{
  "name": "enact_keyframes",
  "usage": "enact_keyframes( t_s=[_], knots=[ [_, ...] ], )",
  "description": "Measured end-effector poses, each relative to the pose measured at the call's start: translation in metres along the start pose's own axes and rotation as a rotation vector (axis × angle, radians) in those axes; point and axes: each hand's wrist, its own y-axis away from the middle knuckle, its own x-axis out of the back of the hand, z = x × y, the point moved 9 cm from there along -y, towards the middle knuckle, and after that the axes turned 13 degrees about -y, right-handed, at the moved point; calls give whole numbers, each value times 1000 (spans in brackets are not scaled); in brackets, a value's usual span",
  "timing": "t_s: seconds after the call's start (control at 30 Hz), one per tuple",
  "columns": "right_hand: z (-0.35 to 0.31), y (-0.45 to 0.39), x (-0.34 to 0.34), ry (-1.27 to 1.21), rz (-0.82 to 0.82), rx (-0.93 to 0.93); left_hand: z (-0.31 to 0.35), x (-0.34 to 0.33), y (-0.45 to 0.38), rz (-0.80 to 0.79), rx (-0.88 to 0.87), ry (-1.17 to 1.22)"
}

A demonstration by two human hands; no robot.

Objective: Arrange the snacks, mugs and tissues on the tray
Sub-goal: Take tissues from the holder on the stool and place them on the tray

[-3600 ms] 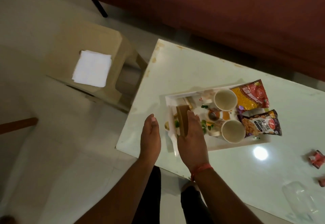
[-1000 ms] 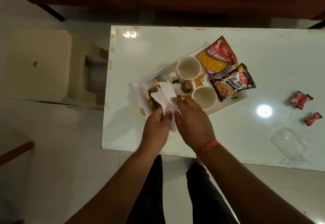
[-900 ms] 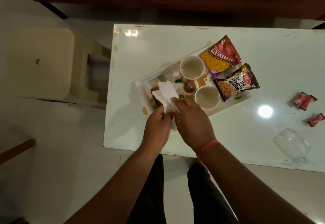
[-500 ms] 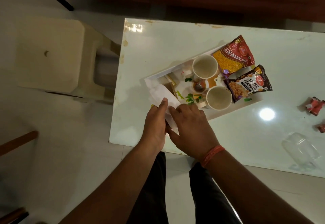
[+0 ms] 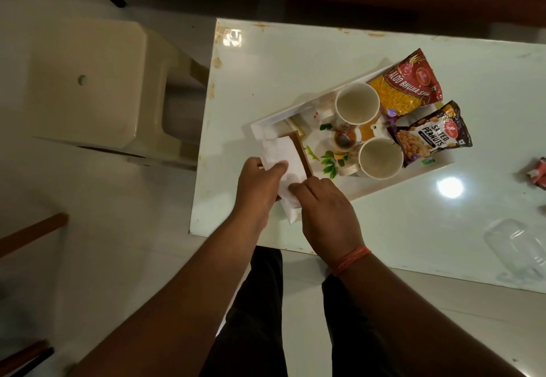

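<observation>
Both hands press on the white tissues (image 5: 280,158) at the tray's (image 5: 393,180) nine-o'clock end: left hand (image 5: 258,183) pinching them, right hand (image 5: 323,208) flat-fingered on top. Two mugs (image 5: 381,158) sit mid-tray; snack packets (image 5: 430,135) lie toward two o'clock.

mugs (image 5: 357,103) and snack packets (image 5: 430,135) crowd the tray's (image 5: 393,183) right; table (image 5: 295,60) beyond lies open

Red wrapper (image 5: 540,173) cut by right edge; tissue (image 5: 282,159) partly hand-covered.
</observation>
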Motion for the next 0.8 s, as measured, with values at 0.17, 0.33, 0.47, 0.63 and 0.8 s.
enact_keyframes(
  t_s=[0.17, 0.33, 0.47, 0.63, 0.8],
  knots=[
    [21, 6, -5, -56, 26, -129, 48, 6, -22, 51, -266, -194],
    [53, 14, -13, -125, 125, -438, 76, -1, -34, 64, -445, -494],
    [62, 21, -22, -98, 173, -538, 83, -12, -37, 66, -538, -636],
    [72, 31, -37, -64, 142, -639, 88, -24, -43, 93, -612, -720],
    [81, 31, -46, -104, 144, -723, 88, -28, -43, 201, -625, -738]
  ],
)
